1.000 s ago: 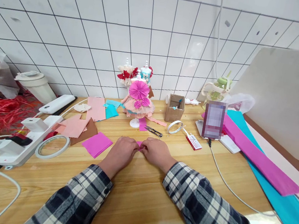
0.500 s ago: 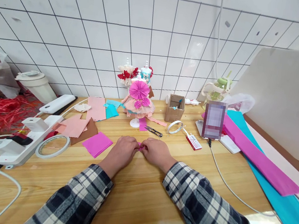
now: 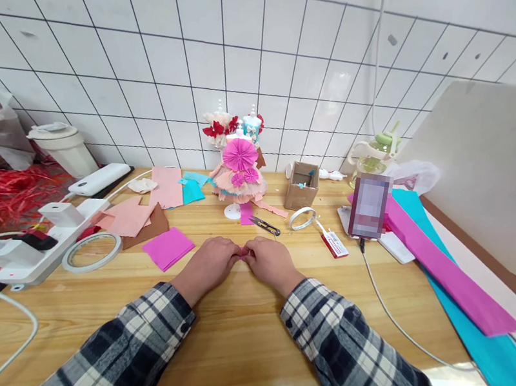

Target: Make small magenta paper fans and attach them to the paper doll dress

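Note:
Between my fingertips is a small piece of magenta paper [image 3: 243, 253], mostly hidden by the fingers. My left hand [image 3: 214, 260] pinches its left side and my right hand [image 3: 271, 263] pinches the right, close together just above the wooden table. Left of my left hand lies a stack of magenta paper squares [image 3: 168, 248]. Beyond my hands are small thread snips [image 3: 266, 225] and a magenta paper scrap [image 3: 245, 213]. Behind these stands a miniature dress form [image 3: 240, 174] in a peach ruffled skirt, with pleated magenta paper rosettes on it.
A roll of tape [image 3: 303, 218] and a small cardboard box [image 3: 302, 187] stand beyond my right hand. On the left are a larger tape roll [image 3: 92, 252], peach paper [image 3: 129, 217] and a power strip [image 3: 51, 245]. Long magenta paper [image 3: 451, 272] and a phone [image 3: 369, 205] are right.
Both hands stay in nearly the same place, pinching the magenta paper. Slightly less of the paper shows between the fingers now. Nothing else has visibly moved.

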The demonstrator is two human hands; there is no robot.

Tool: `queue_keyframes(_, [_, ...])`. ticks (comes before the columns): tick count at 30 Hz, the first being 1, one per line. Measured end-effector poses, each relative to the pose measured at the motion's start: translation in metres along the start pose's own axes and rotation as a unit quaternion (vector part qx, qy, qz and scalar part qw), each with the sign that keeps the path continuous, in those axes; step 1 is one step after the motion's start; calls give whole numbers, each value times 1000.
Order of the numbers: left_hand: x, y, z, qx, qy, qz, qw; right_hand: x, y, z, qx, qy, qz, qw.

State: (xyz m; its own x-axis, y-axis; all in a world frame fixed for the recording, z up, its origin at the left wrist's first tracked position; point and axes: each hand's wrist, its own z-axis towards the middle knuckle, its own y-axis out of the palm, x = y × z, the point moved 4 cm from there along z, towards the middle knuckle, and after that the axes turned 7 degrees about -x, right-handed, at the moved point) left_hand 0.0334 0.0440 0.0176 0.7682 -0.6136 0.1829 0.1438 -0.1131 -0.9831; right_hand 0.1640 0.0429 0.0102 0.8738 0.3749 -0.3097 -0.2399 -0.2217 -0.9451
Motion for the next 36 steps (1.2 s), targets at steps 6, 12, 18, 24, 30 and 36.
queue_keyframes(6, [-1,1,0,-1,5,-8,1000,3,1,1,5,4,3,1000])
queue_keyframes(12, [-2,3,0,9,6,-6,1000,2,-1,1,-15,14,-6,1000])
queue_keyframes(18, [1,1,0,27,15,7,1000,0,-3,0,-8,15,1,1000])
queue_keyframes(24, [2,-1,-1,12,9,7,1000,1,0,0,-7,5,-2,1000])
queue_keyframes(30, [-1,2,0,4,-12,-10,1000,0,-2,1,-16,12,-6,1000])
queue_keyframes(36, [0,1,-1,29,5,-3,1000,0,-2,0,-2,7,4,1000])
